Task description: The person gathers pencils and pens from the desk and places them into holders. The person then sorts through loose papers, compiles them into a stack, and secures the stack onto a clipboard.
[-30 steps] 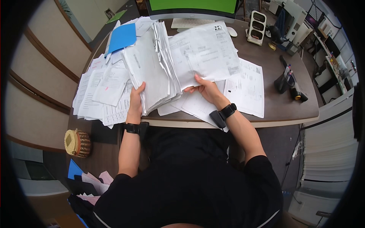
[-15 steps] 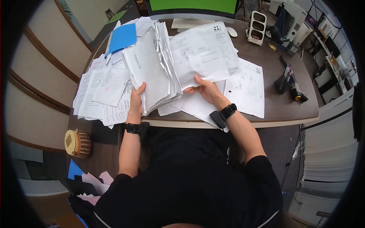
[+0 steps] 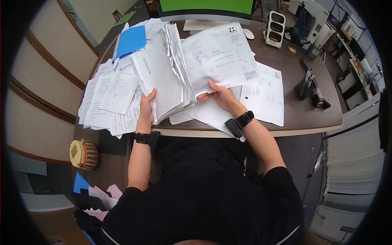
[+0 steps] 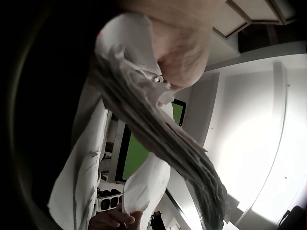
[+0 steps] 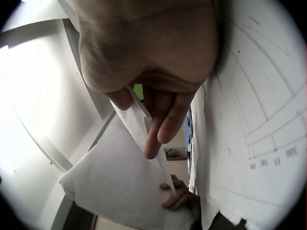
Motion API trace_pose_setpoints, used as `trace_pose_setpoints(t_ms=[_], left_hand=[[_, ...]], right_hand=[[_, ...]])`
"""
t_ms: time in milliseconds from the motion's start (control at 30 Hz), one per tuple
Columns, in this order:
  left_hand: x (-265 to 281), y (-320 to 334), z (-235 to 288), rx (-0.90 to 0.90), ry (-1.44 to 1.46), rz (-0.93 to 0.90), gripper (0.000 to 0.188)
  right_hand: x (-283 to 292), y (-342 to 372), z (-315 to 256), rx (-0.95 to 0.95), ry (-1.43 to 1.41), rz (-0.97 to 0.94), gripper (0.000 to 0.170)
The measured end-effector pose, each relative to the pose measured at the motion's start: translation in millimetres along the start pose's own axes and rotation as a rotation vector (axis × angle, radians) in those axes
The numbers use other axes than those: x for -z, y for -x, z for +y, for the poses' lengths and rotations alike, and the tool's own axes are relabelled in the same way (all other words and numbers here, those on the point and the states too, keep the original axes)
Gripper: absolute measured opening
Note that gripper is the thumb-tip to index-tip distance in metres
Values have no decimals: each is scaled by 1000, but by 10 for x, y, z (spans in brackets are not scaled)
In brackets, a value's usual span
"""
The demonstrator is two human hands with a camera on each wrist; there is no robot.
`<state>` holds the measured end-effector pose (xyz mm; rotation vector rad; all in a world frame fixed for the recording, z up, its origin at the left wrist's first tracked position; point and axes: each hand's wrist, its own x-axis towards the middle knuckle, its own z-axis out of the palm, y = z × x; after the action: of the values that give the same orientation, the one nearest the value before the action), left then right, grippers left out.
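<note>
A thick stack of white papers [image 3: 157,77] is held up at its lower left edge by the left hand [image 3: 146,107], thumb on the front face. The right hand [image 3: 222,96] pinches the lower edge of a printed white sheet [image 3: 220,57] that leans to the right of the stack, thumb on top and fingers beneath. In the left wrist view the stack's layered edge [image 4: 163,134] runs below the left hand [image 4: 182,48]. The right wrist view has the right hand [image 5: 148,52] with the sheet [image 5: 120,167] between thumb and fingers.
Loose papers [image 3: 118,94] and a blue folder [image 3: 131,40] lie at the left. Behind are a keyboard [image 3: 206,25], monitor [image 3: 206,6] and mouse [image 3: 248,34]. A pen cup [image 3: 304,88] stands right, a woven basket [image 3: 83,154] lower left.
The printed sheet's far edge has shifted very slightly. Both hands keep their places and their hold on the papers.
</note>
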<state>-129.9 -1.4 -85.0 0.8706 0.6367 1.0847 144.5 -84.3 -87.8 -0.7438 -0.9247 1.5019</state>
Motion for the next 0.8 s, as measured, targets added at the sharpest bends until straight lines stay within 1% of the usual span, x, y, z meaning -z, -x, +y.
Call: trace_pose_setpoints(t_ms=[333, 433, 533, 800], left_hand=[[20, -22, -8, -6, 12, -21, 48], [9, -18, 5, -2, -2, -12, 48], [-7, 1, 9, -8, 4, -6, 48], [12, -2, -3, -1, 0, -6, 48]], right_hand=[[-19, 9, -9, -15, -5, 11, 43], [-30, 0, -27, 16, 17, 19, 46], [-2, 8, 3, -19, -6, 7, 42], [-1, 2, -2, 0, -1, 6, 42]])
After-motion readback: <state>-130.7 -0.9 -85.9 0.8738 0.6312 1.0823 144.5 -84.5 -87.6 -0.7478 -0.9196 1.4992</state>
